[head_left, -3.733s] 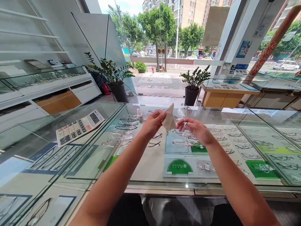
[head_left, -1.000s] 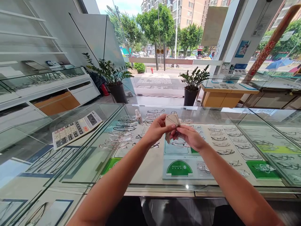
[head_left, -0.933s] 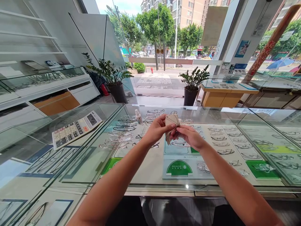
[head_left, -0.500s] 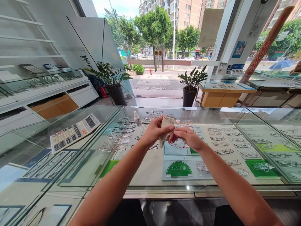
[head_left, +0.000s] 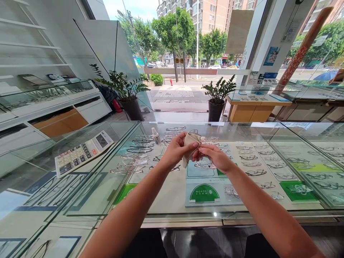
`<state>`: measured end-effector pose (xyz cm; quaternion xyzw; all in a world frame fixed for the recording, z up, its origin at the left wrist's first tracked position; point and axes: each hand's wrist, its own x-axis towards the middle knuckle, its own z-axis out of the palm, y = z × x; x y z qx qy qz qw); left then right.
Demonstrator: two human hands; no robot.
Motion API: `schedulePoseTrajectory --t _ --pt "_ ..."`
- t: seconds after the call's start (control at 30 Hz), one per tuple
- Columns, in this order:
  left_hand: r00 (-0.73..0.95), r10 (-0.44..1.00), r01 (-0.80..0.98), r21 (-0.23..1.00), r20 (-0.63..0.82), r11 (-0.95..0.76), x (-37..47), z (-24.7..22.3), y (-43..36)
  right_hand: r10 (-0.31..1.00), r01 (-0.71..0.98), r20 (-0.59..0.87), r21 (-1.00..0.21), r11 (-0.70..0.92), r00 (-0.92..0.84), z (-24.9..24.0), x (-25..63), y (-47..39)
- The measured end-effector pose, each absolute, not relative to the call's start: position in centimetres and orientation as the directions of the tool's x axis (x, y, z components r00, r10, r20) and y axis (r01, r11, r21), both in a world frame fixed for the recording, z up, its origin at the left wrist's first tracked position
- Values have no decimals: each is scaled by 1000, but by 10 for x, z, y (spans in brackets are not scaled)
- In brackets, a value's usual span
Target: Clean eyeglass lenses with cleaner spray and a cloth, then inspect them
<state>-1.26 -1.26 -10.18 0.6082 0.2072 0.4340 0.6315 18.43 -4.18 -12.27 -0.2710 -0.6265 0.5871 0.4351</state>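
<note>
Over the glass counter, my left hand [head_left: 176,150] is closed on a beige cleaning cloth [head_left: 190,142], thumb pressed on its front. Close against it, my right hand [head_left: 215,156] pinches a thin-rimmed pair of eyeglasses [head_left: 194,132] at the cloth's edge. The cloth and fingers hide most of the eyeglasses; a thin rim shows above the cloth. Both hands meet in front of me, fingertips nearly touching. A small white spray bottle [head_left: 156,136] stands on the counter, left of my left hand.
The glass display counter [head_left: 172,214] holds rows of eyeglass frames [head_left: 248,157] and a green sign [head_left: 204,194]. A large calculator [head_left: 83,153] lies at the left. Beyond the counter stand two potted plants [head_left: 215,111], a glass door and a wooden cabinet [head_left: 249,111].
My fingers have shifted slightly on the cloth, and its folds look a little different. The view has moved slightly. Both hands keep their hold.
</note>
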Motion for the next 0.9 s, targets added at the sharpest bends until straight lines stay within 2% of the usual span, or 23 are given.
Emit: schedulePoseTrajectory --t 0.27,0.57,0.9 --pt "584 768 -255 958 263 -134 -14 -96 -14 865 -214 206 -970 117 -458 -125 183 -42" --pt "529 803 -292 947 276 -133 -9 -103 -18 868 -304 186 -952 42 -461 -125 181 -43" --pt "500 834 -323 944 234 -71 -6 -106 -20 885 -260 169 -964 57 -434 -127 181 -40"
